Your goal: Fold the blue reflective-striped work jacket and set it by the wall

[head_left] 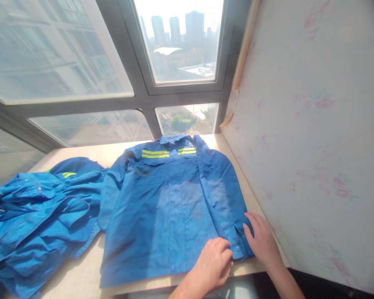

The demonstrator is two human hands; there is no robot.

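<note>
Left hand [213,261], lower centre: fingers curled at the hem [174,272] of the blue jacket [180,207], beside the cuff [237,251]; can't tell whether cloth is pinched; right hand [262,236], lower right: released, fingers parted along the outer edge of the sleeve [230,199]; jacket spread front-up mid-frame, hem close to the front edge of the bench [77,274]; a hard pull there could drag it over, or ruck the sleeve; rumpled blue garment [56,211], left of frame, meets the jacket, so one tug might shift both; windows [180,45] behind, upper frame.
</note>
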